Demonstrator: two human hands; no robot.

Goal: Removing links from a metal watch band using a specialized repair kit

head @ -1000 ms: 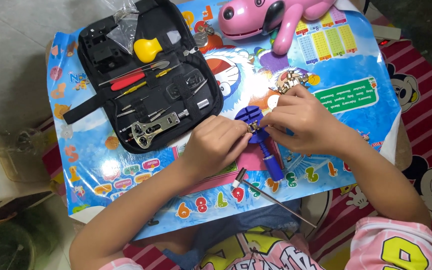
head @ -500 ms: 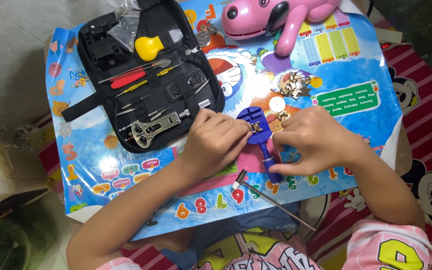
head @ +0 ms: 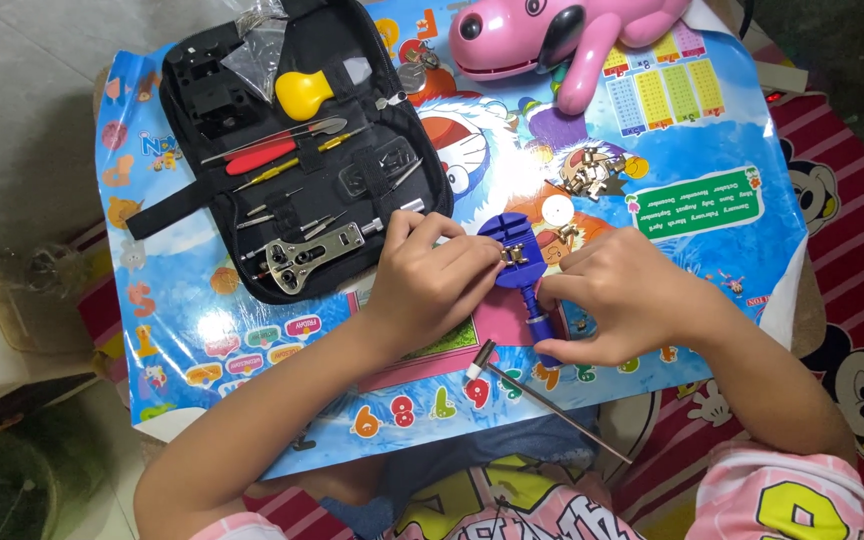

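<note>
- Head view, centre: the left hand (head: 430, 283) lies curled over the near-left side of the blue watch-link remover (head: 520, 268); its fingertips pinch a small gold metal piece (head: 511, 256) seated in the tool's head; the grip is closed, fingers bent tight.
- Head view, centre-right: the right hand (head: 624, 300) wraps the tool's blue screw handle (head: 542, 325); thumb and forefinger close on it, the remaining fingers folded; half a second ago this hand sat higher, beside the tool's head, and a second ago both hands were bunched over the head; the shift down to the handle suggests the piece is now seated and the screw is being engaged.
- Head view, far of the tool: a white round disc (head: 557, 209) and a cluster of gold links (head: 590, 172) rest on the colourful printed mat (head: 712, 150), near the tool but apart from it; both appear unmoved across the frames.
- Head view, far left: an open black tool case (head: 297, 150) holds a yellow-handled knob (head: 305, 92), a red-handled driver (head: 260, 157) and a metal case wrench (head: 314, 253); the left hand is just beside its near-right corner.
- Head view, near centre: a thin metal rod (head: 542, 405) lies slantwise on the mat, untouched.
- Head view, far right: a pink toy animal (head: 562, 35) overlaps the mat's far edge.
</note>
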